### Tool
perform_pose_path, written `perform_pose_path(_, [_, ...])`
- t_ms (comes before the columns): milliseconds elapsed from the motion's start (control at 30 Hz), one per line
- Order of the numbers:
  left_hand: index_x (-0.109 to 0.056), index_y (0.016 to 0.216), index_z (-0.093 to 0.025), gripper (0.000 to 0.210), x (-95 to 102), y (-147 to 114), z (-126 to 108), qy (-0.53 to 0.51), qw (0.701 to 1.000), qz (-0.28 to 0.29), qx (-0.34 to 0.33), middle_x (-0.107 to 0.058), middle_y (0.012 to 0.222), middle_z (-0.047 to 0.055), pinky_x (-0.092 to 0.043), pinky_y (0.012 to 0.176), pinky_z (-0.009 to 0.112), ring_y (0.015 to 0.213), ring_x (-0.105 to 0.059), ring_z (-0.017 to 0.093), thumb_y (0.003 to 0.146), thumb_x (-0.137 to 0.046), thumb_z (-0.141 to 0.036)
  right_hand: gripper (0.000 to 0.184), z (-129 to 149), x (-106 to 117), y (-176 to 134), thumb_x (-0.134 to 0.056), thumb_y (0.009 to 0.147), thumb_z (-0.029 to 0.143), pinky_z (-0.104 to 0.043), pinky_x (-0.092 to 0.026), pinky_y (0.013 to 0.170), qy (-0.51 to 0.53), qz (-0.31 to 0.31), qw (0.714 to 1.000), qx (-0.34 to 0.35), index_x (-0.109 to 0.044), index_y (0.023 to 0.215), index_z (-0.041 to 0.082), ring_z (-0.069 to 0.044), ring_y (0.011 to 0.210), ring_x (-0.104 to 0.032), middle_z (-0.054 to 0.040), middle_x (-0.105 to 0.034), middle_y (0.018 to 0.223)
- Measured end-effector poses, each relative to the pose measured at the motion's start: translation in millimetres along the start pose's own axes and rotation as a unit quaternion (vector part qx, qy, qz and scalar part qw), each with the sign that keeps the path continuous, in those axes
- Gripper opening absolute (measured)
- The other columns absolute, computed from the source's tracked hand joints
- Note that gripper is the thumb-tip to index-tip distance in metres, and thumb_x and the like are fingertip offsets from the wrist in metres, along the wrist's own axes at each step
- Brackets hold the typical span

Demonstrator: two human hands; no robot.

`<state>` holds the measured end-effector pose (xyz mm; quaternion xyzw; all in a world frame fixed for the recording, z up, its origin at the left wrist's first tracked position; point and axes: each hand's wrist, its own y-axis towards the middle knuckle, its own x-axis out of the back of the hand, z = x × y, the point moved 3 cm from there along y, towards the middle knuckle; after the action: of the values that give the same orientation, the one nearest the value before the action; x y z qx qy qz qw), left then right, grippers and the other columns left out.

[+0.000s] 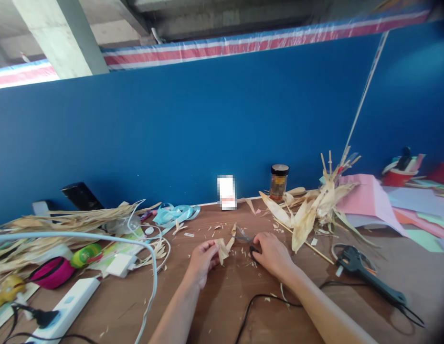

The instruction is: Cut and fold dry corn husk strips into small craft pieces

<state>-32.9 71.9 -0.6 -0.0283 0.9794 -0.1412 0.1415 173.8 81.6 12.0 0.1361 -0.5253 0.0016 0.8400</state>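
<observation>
L hand (201, 260): thumb & fingers pinching a small, pale-tan, papery strip of dried husk (222, 252), held just above mid-worktop (landmark below: "the strip"). R hand (274, 254), just right of the strip: fingers curled round the black loop handles of a pair of metal-bladed scissors (254, 252), blades directed toward the strip's far end; blade gap too small to tell. Around the strip: pale husk chips scattered on the brown, smooth worktop (215, 317). Beyond & L of strip: coiled light-blue satin ribbon (177, 215). Beyond & R: cylindrical clear jar w/ black lid, amber contents (279, 184); nearer than jar, R of strip, a sheaf of broad, cream dried husk leaves (308, 217). Far R of strip: black plastic glue gun w/ cord (368, 277). Far L, nearer viewer: white rectangular power strip (73, 301), black plug inserted. Behind all: flat, matte blue partition (193, 124).
</observation>
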Motion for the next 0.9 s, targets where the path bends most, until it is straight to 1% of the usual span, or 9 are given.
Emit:
perform_pose_path(133, [-0.061,0.078,-0.014,0.019,2.8,3,1,-0.035,0.999,-0.027,0.0,-0.065,0.067,0.003,-0.047,0.061,0.022,0.062,-0.061,0.012,0.061,-0.067,-0.022,0.019,-3,-2,3,-0.057,0.067,0.028,-0.026,-0.032,0.071,0.004,-0.012,1.0,-0.019,-0.053,0.083,0.019,-0.019,0.085,-0.048,-0.0035,-0.055,0.086])
perform_pose_path(233, [-0.062,0.079,-0.015,0.021,4.1,3,1,-0.039,0.998,-0.046,-0.008,-0.064,0.065,0.001,-0.046,0.059,0.021,0.059,-0.059,0.01,0.06,-0.067,-0.022,0.02,-5,-2,5,-0.055,0.068,0.028,-0.026,-0.033,0.073,-0.001,-0.01,1.0,-0.027,-0.053,0.085,0.018,-0.019,0.087,-0.048,-0.0049,-0.054,0.088])
perform_pose_path(400, [-0.061,0.073,-0.012,0.021,0.1,0,-4,-0.029,0.998,-0.047,-0.039,-0.064,0.061,0.001,-0.046,0.057,0.022,0.054,-0.058,0.01,0.055,-0.07,-0.021,0.022,-7,-1,4,-0.055,0.067,0.027,-0.028,-0.033,0.074,-0.028,-0.001,0.999,-0.034,-0.053,0.087,0.018,-0.021,0.091,-0.046,-0.006,-0.053,0.091])
perform_pose_path(500, [-0.06,0.074,-0.012,0.023,-0.1,-1,-6,-0.039,0.995,-0.064,-0.071,-0.063,0.062,0.001,-0.046,0.056,0.022,0.054,-0.058,0.011,0.054,-0.07,-0.021,0.024,-8,-1,4,-0.054,0.068,0.029,-0.029,-0.033,0.074,-0.032,0.006,0.999,-0.03,-0.052,0.089,0.018,-0.021,0.091,-0.046,-0.0064,-0.053,0.092])
perform_pose_path(633, [-0.06,0.077,-0.013,0.025,4.9,2,-6,-0.06,0.988,-0.101,-0.103,-0.062,0.065,0.001,-0.045,0.054,0.021,0.053,-0.057,0.009,0.057,-0.069,-0.023,0.022,-10,1,4,-0.053,0.069,0.029,-0.031,-0.031,0.075,-0.06,-0.013,0.998,-0.022,-0.053,0.088,0.018,-0.022,0.092,-0.045,-0.0065,-0.053,0.092])
perform_pose_path(800, [-0.06,0.077,-0.013,0.024,14.7,7,-5,-0.054,0.975,-0.156,-0.15,-0.062,0.067,0.001,-0.045,0.056,0.021,0.058,-0.058,0.01,0.058,-0.067,-0.026,0.023,-12,1,5,-0.054,0.07,0.03,-0.03,-0.031,0.074,-0.057,-0.008,0.998,-0.023,-0.054,0.09,0.018,-0.022,0.094,-0.045,-0.0066,-0.054,0.095])
perform_pose_path(900, [-0.059,0.08,-0.016,0.023,21.0,7,-9,-0.05,0.95,-0.216,-0.22,-0.062,0.075,0.001,-0.044,0.062,0.021,0.068,-0.058,0.011,0.061,-0.064,-0.027,0.021,-11,3,4,-0.054,0.072,0.032,-0.027,-0.031,0.07,-0.067,-0.003,0.998,-0.002,-0.055,0.088,0.02,-0.02,0.089,-0.048,-0.0052,-0.055,0.091])
